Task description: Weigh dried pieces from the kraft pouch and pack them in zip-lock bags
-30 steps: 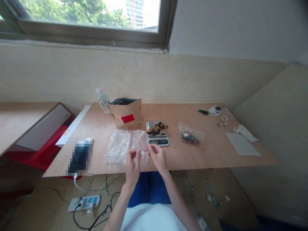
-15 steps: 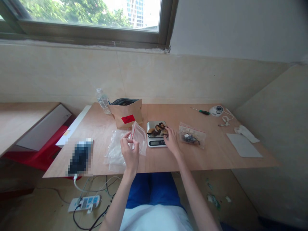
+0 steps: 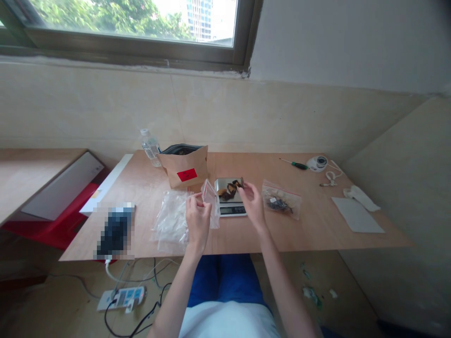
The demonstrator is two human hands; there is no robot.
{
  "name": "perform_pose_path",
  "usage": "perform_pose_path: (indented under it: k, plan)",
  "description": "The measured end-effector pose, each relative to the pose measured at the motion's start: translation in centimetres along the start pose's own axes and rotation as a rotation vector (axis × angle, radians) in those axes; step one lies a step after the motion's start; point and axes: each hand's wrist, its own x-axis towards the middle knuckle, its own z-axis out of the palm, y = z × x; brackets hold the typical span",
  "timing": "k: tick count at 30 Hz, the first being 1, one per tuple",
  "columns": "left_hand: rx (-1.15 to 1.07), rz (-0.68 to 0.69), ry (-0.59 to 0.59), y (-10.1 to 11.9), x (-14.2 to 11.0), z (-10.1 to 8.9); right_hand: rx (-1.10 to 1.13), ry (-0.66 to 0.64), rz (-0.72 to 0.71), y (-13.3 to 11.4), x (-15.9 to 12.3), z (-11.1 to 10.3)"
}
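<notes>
My left hand [image 3: 198,218] pinches the edge of a clear zip bag [image 3: 213,213], which stands up in front of the paper pouch. More clear plastic bags [image 3: 169,220] lie flat to the left of that hand. A digital kitchen scale [image 3: 230,210] sits just right of the held bag, with several dark brown, curled dried pieces [image 3: 229,190] on its plate. My right hand [image 3: 252,202] is at the plate's right side, its thumb and fingers closed on one dried piece [image 3: 241,182] that looks lifted at the edge.
Behind the bags stand an open brown paper pouch [image 3: 186,166] with a red label and a water bottle [image 3: 151,148]. Right of the scale lies a zip bag of dark items [image 3: 281,201]. Farther right are a screwdriver [image 3: 299,165], a white camera [image 3: 317,163] and paper [image 3: 356,215].
My left hand has moved right with the zip bag, closer to the scale. My right hand has picked up a dried piece from the right part of the plate.
</notes>
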Motion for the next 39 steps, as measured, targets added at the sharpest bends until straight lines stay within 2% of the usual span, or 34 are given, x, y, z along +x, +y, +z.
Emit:
perform_pose_path:
  k: [2,4,7,12,15,17,20,23,25,29,33,36,39]
  plan:
    - [-0.026,-0.028,-0.024,0.0,-0.2,0.2,0.273,-0.136,0.137,-2.9,-0.7,1.0]
    - [-0.086,-0.062,-0.035,0.0,-0.6,0.4,0.361,-0.258,0.225,-4.9,-1.3,2.1]
    - [-0.170,-0.129,-0.025,-0.2,-1.1,0.3,0.208,-0.281,0.211,-5.6,-1.9,3.4]
    - [-0.233,-0.234,-0.003,-0.7,-1.4,-0.1,-0.156,-0.217,0.032,-4.8,-2.5,3.7]
    - [-0.230,-0.280,-0.007,-0.8,-1.1,0.0,-0.228,-0.073,-0.060,-3.5,-1.8,3.1]
    - [-0.220,-0.301,-0.006,-0.8,-0.8,0.1,-0.303,-0.045,-0.135,-1.7,-0.9,2.9]
    - [-0.227,-0.308,-0.015,-0.6,-0.6,0.4,-0.505,-0.172,-0.246,2.1,0.6,2.8]
    - [-0.244,-0.314,-0.034,-0.6,-0.4,0.7,-0.671,-0.286,-0.272,5.3,1.5,3.1]
    - [-0.243,-0.315,-0.038,-0.6,-0.4,0.8,-0.718,-0.317,-0.284,6.5,1.8,3.3]
    - [-0.233,-0.300,-0.037,-0.8,-0.5,1.0,-0.671,-0.327,-0.316,7.3,2.0,3.4]
    - [-0.246,-0.285,-0.046,-1.0,-0.6,1.2,-0.543,-0.288,-0.273,6.9,2.0,3.0]
    - [-0.252,-0.292,-0.051,-1.1,-0.6,1.3,-0.438,-0.242,-0.210,5.5,1.9,2.5]
    - [-0.242,-0.291,-0.053,-1.1,-0.6,1.4,-0.240,-0.199,-0.122,2.4,1.7,2.0]
